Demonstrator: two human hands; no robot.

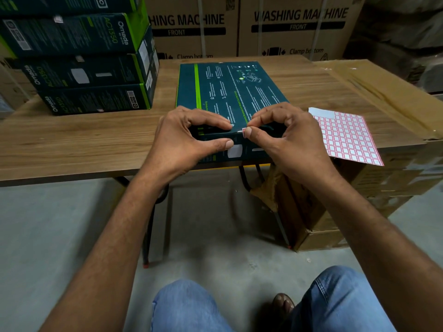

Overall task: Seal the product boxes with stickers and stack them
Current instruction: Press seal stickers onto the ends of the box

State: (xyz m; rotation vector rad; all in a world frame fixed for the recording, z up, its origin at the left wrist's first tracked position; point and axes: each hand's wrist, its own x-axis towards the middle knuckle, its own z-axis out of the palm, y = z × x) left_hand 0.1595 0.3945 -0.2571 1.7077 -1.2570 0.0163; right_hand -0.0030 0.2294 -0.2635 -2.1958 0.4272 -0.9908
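Omada box (230, 92) lay at near edge of desk (72, 140). My left hand (187, 137) gripped its near end, fingers curled; right hand (282, 137) pinched a sticker (244, 132) onto the edge. Risk: box shifting would skew the seal.

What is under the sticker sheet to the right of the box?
The sticker sheet lies on the wooden table, its near corner overhanging the edge above a brown carton. Whatever the sheet itself covers cannot be seen.

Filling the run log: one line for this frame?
step: sealing | left hand: grips product box | right hand: pinches sticker at box edge | sticker sheet: right of box | stacked boxes: table left
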